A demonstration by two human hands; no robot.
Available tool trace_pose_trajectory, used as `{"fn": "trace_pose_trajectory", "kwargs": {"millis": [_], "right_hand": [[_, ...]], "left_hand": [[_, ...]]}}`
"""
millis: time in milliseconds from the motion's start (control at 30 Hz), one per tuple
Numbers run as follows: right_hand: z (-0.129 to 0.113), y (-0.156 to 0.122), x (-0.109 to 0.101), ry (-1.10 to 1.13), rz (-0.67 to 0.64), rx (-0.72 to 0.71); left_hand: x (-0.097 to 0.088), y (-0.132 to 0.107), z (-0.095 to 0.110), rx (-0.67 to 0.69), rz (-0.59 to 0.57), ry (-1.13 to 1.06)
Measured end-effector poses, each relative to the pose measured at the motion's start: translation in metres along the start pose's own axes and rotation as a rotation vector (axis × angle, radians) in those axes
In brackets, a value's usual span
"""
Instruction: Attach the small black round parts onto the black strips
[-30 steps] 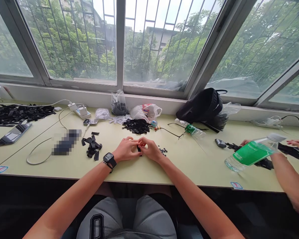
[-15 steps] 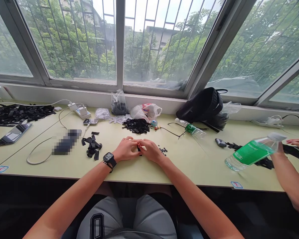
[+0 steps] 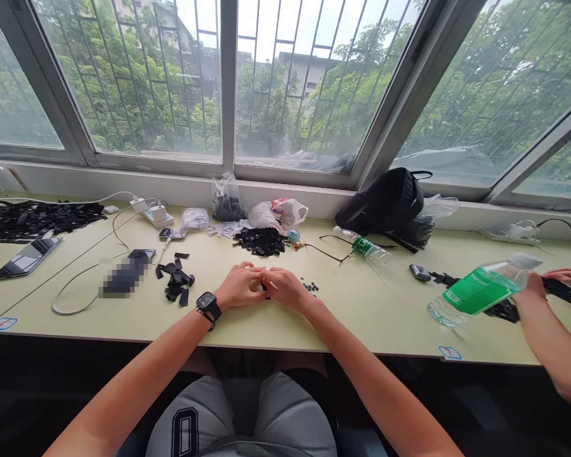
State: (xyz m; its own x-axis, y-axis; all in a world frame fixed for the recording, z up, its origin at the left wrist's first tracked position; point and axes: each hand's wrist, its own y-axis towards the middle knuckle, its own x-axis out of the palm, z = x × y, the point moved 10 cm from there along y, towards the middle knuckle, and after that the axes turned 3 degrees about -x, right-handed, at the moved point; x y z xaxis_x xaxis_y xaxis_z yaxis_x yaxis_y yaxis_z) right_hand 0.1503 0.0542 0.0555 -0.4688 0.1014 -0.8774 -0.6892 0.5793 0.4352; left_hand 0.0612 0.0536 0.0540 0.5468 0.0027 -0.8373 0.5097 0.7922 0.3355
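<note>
My left hand (image 3: 240, 287) and my right hand (image 3: 285, 289) meet over the table near its front edge, fingers closed and touching. Between them they pinch a small black strip (image 3: 266, 289), mostly hidden by the fingers. Just right of my right hand lie several tiny dark round pieces (image 3: 310, 286). A heap of black strips (image 3: 261, 241) sits beyond both hands, and a smaller scatter of similar black strips (image 3: 176, 279) lies left of my left hand.
Plastic bags (image 3: 278, 214), eyeglasses (image 3: 335, 252) and a lying bottle (image 3: 368, 249) are along the back. A phone (image 3: 124, 276) with a cable is at left. On the right, a large tilted bottle (image 3: 480, 292) stands before a co-worker's arm (image 3: 547, 330).
My right fingers have shifted slightly around the black strip; my left hand stays nearly still. At right, the co-worker's hands have moved a little.
</note>
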Motion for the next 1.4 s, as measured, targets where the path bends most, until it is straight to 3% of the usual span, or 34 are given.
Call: {"fn": "trace_pose_trajectory", "kwargs": {"millis": [133,367,1000,1233,1400], "right_hand": [[-0.006,-0.002,-0.002,0.042,0.015,-0.033],[0.004,-0.006,-0.004,0.137,0.055,0.057],[0.003,-0.008,-0.012,0.083,0.014,0.113],[-0.005,-0.007,-0.004,-0.002,-0.016,0.049],[-0.002,-0.011,-0.007,0.062,0.044,0.071]], "left_hand": [[0.0,0.0,-0.002,-0.012,0.004,0.002],[0.0,-0.001,0.001,0.028,0.018,-0.02],[-0.001,-0.001,0.004,0.029,0.035,0.015],[0.001,-0.002,0.0,0.009,0.039,0.031],[0.002,-0.002,-0.001,0.02,0.036,0.023]]}}
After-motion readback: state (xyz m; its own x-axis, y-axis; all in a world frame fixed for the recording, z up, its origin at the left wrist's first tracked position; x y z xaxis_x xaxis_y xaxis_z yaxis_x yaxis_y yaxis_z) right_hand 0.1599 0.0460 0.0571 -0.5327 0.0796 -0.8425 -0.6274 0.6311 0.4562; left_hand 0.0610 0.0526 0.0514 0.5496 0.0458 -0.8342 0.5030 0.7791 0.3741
